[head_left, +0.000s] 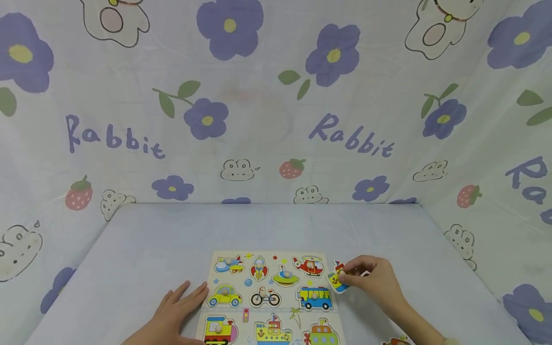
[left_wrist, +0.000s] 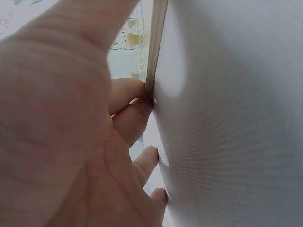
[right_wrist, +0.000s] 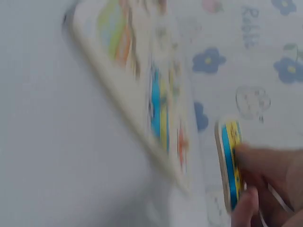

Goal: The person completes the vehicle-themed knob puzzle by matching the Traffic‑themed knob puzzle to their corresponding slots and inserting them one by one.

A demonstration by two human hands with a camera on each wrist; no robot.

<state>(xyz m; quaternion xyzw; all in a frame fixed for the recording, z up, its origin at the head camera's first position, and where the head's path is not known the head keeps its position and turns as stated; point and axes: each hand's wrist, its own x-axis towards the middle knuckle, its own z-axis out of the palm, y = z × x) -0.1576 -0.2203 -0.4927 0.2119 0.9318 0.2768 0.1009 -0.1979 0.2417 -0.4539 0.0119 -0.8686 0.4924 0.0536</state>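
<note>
A wooden peg puzzle board point(head_left: 247, 306) with vehicle pictures lies on the table, its near edge cut off in the head view. My right hand point(head_left: 374, 280) pinches a ship puzzle piece point(head_left: 337, 280), held tilted just beyond the board's right edge. That ship piece point(right_wrist: 229, 163) shows blue and yellow bands in the right wrist view. Fingers spread, my left hand point(head_left: 174, 314) rests on the table with its fingertips against the board's left edge. In the left wrist view, fingertips point(left_wrist: 130, 92) touch the board's side point(left_wrist: 156, 47). The ship picture point(head_left: 272, 331) on the board has no knob.
Pieces with knobs sit in the board, among them a bus point(head_left: 315, 298), a car point(head_left: 224, 296) and a train point(head_left: 219, 330). The submarine picture point(head_left: 321, 334) shows no knob. A reddish piece point(head_left: 396, 341) lies below my right forearm, partly cut off. Patterned cloth point(head_left: 258, 143) walls surround the table.
</note>
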